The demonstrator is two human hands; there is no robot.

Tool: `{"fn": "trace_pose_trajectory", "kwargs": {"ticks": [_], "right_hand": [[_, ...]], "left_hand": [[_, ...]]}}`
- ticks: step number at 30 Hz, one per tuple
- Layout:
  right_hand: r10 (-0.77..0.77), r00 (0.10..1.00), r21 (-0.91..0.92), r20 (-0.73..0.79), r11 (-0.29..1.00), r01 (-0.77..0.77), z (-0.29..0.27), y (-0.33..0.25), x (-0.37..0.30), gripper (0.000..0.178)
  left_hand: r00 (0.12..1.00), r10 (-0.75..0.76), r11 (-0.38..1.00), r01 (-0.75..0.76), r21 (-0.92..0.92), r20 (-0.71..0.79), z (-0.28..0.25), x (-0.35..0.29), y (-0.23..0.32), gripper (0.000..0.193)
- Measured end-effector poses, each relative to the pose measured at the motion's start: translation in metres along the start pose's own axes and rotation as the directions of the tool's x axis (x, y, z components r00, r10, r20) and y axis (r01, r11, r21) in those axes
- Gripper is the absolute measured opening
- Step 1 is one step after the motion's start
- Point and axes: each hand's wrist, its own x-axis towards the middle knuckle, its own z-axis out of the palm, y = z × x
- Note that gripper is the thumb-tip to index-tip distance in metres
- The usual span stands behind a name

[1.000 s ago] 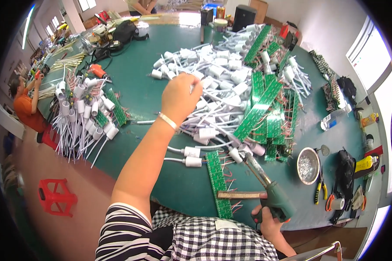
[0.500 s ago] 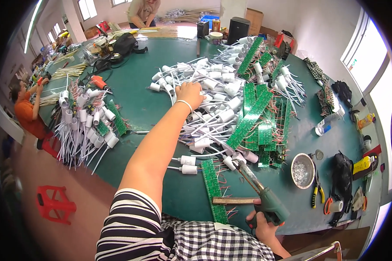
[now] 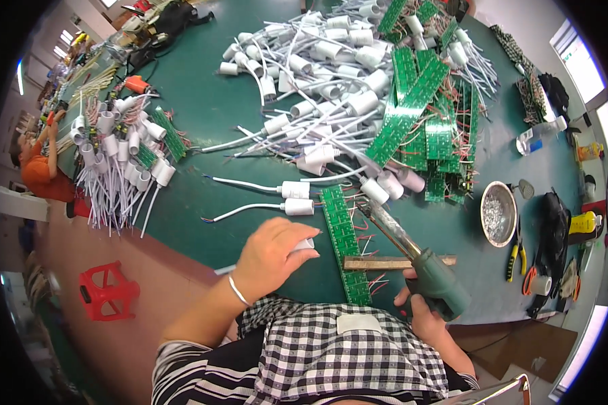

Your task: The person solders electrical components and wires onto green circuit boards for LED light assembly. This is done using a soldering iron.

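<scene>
My left hand (image 3: 271,255) is pinched round a white cylindrical housing (image 3: 305,244), mostly hidden by the fingers, close to the table's near edge. Its white cable (image 3: 225,269) comes out on the wrist side. My right hand (image 3: 422,312) grips a dark green soldering gun (image 3: 443,283), its metal tip pointing up and left above the far end of a green circuit board strip (image 3: 344,246). Thin red and white wires stick out along the strip's right side. Left of the strip's far end lie two white cabled housings, one nearer (image 3: 298,206) and one farther (image 3: 295,190).
A wooden stick (image 3: 371,263) crosses the strip. Beyond lie a large heap of white cabled housings (image 3: 331,101) and stacked green boards (image 3: 412,111). At right are a metal bowl (image 3: 484,214) with shiny bits, cutters (image 3: 517,262) and a bottle (image 3: 542,137). A person (image 3: 40,169) works at far left.
My left hand has come back from the heap toward me, bringing a white housing with its cable. The head view has tilted down. My right hand still holds the soldering gun near the strip.
</scene>
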Motion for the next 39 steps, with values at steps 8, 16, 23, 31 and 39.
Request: {"fn": "trace_pose_trajectory", "kwargs": {"ticks": [8,16,23,31,39], "right_hand": [[-0.05,0.994,-0.186,0.095,0.98,0.067,0.0,0.003,0.0,0.03],[0.037,0.999,0.014,0.034,0.999,-0.038,0.006,-0.003,0.001,0.037],[0.145,0.989,-0.172,0.016,0.975,-0.14,0.003,0.001,-0.003,0.025],[-0.056,0.996,-0.53,0.072,0.844,0.085,0.002,0.008,-0.003,0.028],[-0.108,0.983,-0.566,0.151,0.806,0.175,0.008,-0.004,0.01,0.028]], "left_hand": [[0.906,-0.377,0.926,0.366,-0.091,-0.192,0.045,-0.018,-0.001,0.015],[0.947,-0.304,0.948,0.312,0.069,-0.104,0.038,-0.009,-0.011,0.013],[0.928,-0.323,0.92,0.354,0.169,-0.186,0.05,0.012,-0.01,0.007],[0.949,-0.28,0.938,0.302,0.168,-0.145,0.048,0.029,-0.017,0.007],[0.948,-0.287,0.932,0.31,0.186,-0.14,0.049,0.028,-0.018,0.008]]}}
